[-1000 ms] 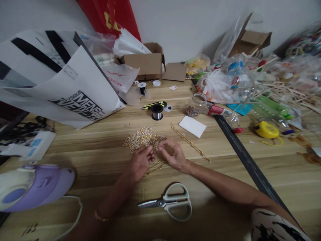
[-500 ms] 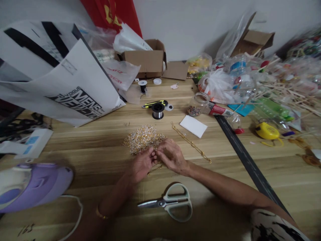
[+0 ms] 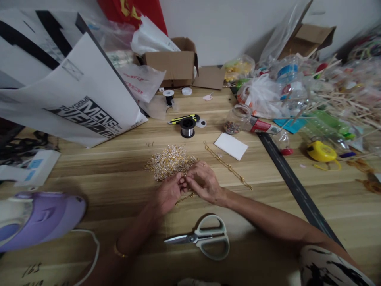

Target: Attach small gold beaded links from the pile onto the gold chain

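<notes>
My left hand (image 3: 170, 193) and my right hand (image 3: 204, 182) meet at the fingertips, both closed in a pinch. What they pinch is too small and hidden to make out. A short length of gold chain (image 3: 183, 199) shows just below the fingers, running under my right hand. Right behind the hands lies a heap of gold and clear linked beads (image 3: 168, 161), touching or nearly touching the fingers. To the right, a longer gold chain (image 3: 229, 167) is stretched out on the table. Scissors (image 3: 205, 237) with pale handles lie in front of the hands, blades pointing left.
Beyond the heap stand a wire spool (image 3: 187, 129) and a yellow-black cutter (image 3: 180, 119). A white card (image 3: 231, 146) and a jar of beads (image 3: 235, 121) are at right, before plastic clutter. At left are a paper bag (image 3: 89, 87) and a purple iron (image 3: 53, 218).
The view has shifted slightly, so the far items sit a little higher. Both hands keep their fingertip pinch, with hardly any visible movement.
</notes>
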Demonstrator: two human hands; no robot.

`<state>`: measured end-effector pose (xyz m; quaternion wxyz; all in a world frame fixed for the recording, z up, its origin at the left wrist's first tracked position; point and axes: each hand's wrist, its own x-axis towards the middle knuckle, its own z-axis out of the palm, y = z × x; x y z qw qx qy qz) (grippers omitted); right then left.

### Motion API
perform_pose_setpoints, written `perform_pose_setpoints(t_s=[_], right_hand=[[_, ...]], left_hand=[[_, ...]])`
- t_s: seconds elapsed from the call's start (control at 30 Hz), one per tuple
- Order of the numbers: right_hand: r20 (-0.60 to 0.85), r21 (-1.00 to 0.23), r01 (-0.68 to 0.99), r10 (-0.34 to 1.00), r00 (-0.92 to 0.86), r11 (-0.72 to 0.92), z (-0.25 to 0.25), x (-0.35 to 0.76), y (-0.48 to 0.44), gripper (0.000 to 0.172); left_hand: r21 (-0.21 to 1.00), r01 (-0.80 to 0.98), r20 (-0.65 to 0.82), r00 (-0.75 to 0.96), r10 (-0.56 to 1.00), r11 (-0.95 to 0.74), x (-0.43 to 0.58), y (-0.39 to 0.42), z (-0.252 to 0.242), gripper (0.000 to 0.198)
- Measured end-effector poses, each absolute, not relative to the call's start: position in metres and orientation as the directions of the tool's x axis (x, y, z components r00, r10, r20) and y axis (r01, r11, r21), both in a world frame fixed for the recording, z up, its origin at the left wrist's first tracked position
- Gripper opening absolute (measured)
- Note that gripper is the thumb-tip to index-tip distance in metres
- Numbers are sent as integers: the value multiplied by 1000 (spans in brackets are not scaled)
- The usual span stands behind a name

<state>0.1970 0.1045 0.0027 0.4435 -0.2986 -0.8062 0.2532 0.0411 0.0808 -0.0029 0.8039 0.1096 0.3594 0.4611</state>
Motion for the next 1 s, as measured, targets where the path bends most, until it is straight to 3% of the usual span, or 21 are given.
perform_pose_setpoints(t_s=[1.0], right_hand=[[494, -753, 234, 764, -415, 614, 4, 197, 105, 6]], left_hand=[[582, -628, -463, 267, 845, 517, 41, 80, -1, 17]])
